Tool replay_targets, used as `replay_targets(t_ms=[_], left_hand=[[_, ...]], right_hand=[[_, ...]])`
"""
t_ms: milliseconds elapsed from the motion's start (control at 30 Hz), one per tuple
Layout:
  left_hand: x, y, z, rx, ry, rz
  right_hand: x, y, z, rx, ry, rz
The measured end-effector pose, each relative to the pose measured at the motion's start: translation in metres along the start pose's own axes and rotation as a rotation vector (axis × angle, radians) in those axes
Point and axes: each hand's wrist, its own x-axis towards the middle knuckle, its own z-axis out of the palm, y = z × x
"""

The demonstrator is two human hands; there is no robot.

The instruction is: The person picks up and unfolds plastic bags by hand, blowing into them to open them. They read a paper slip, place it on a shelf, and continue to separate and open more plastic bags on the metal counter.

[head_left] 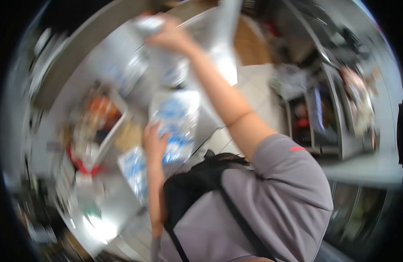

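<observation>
Steady the blue-printed, clear plastic packet [177, 146] on the silver metal counter [118, 205] with the left hand [154, 142] at its edge, cannot tell whether pinching; grip the blurred whitish object [150, 24] lightly in the curled right hand [172, 36].

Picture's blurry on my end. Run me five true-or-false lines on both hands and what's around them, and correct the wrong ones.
1. The left hand is at a clear package with blue print. True.
2. The right hand is resting on that same package. False: it is stretched out beyond it, at a whitish item too blurred to name.
3. The right sleeve is grey with a red mark. True.
4. The white-edged bin is in the right half of the picture. False: it is in the left half.
5. Another blue-printed package lies beside the left forearm. True.
</observation>
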Motion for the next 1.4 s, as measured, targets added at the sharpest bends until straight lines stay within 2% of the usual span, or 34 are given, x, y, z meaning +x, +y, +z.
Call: replay_targets(t_ms=[33,67,100,167,200,367,433,467,533,567,633,667,700,733,767,833,867,900,933,967,1033,1067,1100,1133,1167,1200,1267,1333,1367,1400], left_hand=[[0.007,-0.020,-0.007,-0.042,-0.013,-0.029],[0.019,-0.047,-0.012,-0.084,-0.027,-0.003],[0.097,0.041,0.027,-0.129,0.110,0.125],[0.123,0.024,0.005,-0.052,0.175,0.064],[0.124,0.013,-0.025,0.044,0.165,0.071],[0.128,0.013,-0.043,0.182,0.143,0.141],[0.131,0.006,-0.054,0.211,-0.012,0.069],[0.136,0.000,-0.057,0.210,-0.016,0.089],[0.147,-0.009,-0.068,-0.006,-0.199,0.013],[0.152,-0.016,-0.074,-0.005,-0.196,0.026],[0.146,-0.014,-0.088,-0.230,-0.094,0.225],[0.143,-0.014,-0.093,-0.239,-0.081,0.235],[0.128,-0.003,-0.105,-0.139,-0.014,0.286],[0.119,-0.001,-0.112,-0.038,0.055,0.336],[0.114,-0.009,-0.114,-0.036,0.061,0.330],[0.102,-0.035,-0.119,0.245,0.170,0.299],[0.097,-0.055,-0.117,0.246,0.178,0.283],[0.091,-0.080,-0.114,0.333,0.222,0.184],[0.086,-0.100,-0.112,0.420,0.265,0.081],[0.076,-0.113,-0.110,0.421,0.273,0.059],[0.043,-0.132,-0.105,0.445,0.309,-0.210],[0.029,-0.133,-0.107,0.447,0.321,-0.249],[0.019,-0.125,-0.109,0.370,0.257,-0.235],[0.012,-0.121,-0.113,0.294,0.198,-0.225],[0.014,-0.132,-0.109,0.104,0.209,-0.117],[0.017,-0.140,-0.104,-0.086,0.234,-0.013],[0.016,-0.144,-0.097,-0.122,0.279,-0.063],[0.016,-0.149,-0.097,-0.254,0.269,-0.123],[0.017,-0.160,-0.104,-0.234,0.112,-0.169],[0.012,-0.150,-0.112,-0.218,0.159,-0.186]], right_hand=[[0.010,0.008,-0.035,-0.114,0.085,-0.010],[0.015,0.004,-0.019,-0.309,0.029,0.235],[0.052,-0.026,-0.120,-0.423,0.125,0.018],[0.074,-0.015,-0.103,-0.403,0.284,-0.137],[0.079,-0.021,-0.089,-0.395,0.299,-0.119],[0.065,-0.036,-0.082,-0.401,0.371,-0.025],[0.055,-0.038,-0.083,-0.424,0.418,-0.024],[0.052,-0.037,-0.084,-0.424,0.426,-0.001],[0.047,-0.047,-0.084,-0.377,0.438,0.032],[0.047,-0.052,-0.083,-0.383,0.448,0.024],[0.046,-0.058,-0.080,-0.393,0.535,0.048],[0.045,-0.059,-0.082,-0.412,0.554,0.054],[0.045,-0.056,-0.080,-0.412,0.549,0.052],[0.047,-0.053,-0.078,-0.458,0.650,0.009],[0.047,-0.048,-0.075,-0.497,0.751,-0.035],[0.043,-0.050,-0.077,-0.452,0.664,0.010],[0.041,-0.050,-0.078,-0.492,0.670,0.009],[0.035,-0.051,-0.075,-0.529,0.674,0.009],[0.019,-0.064,-0.067,-0.736,0.851,-0.197],[-0.007,-0.083,-0.059,-0.937,1.023,-0.416],[-0.052,-0.100,-0.035,-0.925,0.809,-0.624],[-0.072,-0.087,-0.013,-0.840,0.596,-0.600],[-0.095,-0.064,0.013,-0.749,0.382,-0.577],[-0.119,-0.043,0.037,-0.750,0.058,-0.473],[-0.142,-0.034,0.052,-0.623,-0.098,-0.452],[-0.160,-0.018,0.069,-0.631,-0.121,-0.417],[-0.181,0.008,0.094,-0.603,-0.120,-0.379],[-0.191,0.023,0.109,-0.676,-0.310,-0.199],[-0.191,0.018,0.112,-0.671,-0.317,-0.223],[-0.187,0.011,0.110,-0.604,-0.267,-0.216]])
